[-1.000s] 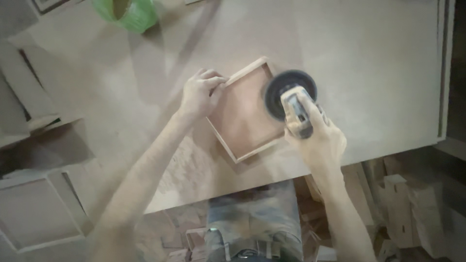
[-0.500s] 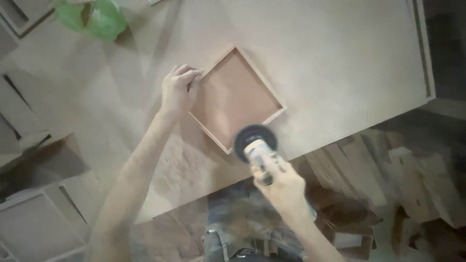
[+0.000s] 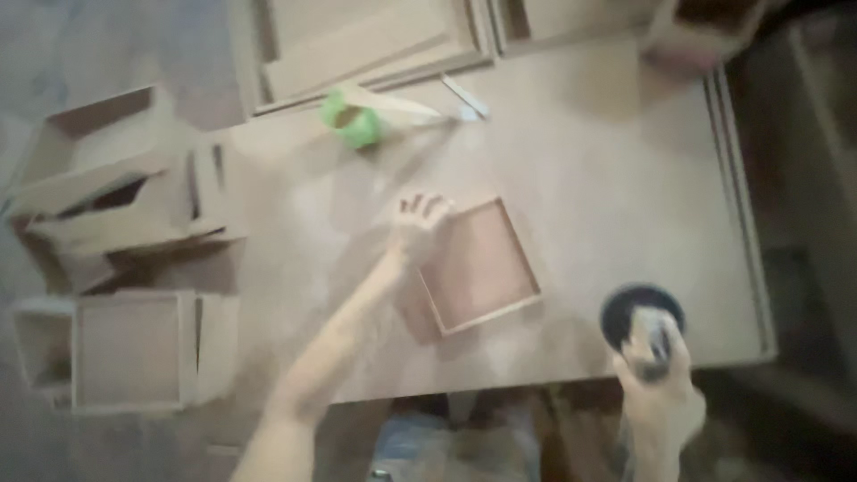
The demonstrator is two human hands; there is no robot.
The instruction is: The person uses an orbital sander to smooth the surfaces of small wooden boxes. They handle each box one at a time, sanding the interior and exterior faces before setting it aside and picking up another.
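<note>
A shallow square wooden tray (image 3: 482, 266) lies on the wooden workbench (image 3: 580, 161). My left hand (image 3: 417, 226) rests on the tray's upper left corner, fingers spread over its rim. My right hand (image 3: 659, 384) grips a power sander (image 3: 644, 319) with a round black pad, held at the bench's front edge, well to the right of the tray and apart from it. The frame is blurred.
A green container (image 3: 354, 119) with a pale wooden strip stands at the back of the bench. Wooden panels (image 3: 366, 40) lie behind it. Several open wooden boxes (image 3: 116, 192) are stacked on the left. Another box (image 3: 129, 350) sits lower left.
My right hand has carried the sander off the tray, to the right along the bench's front edge. The view has shifted, so more of the bench and boxes shows. My left hand stays on the tray.
</note>
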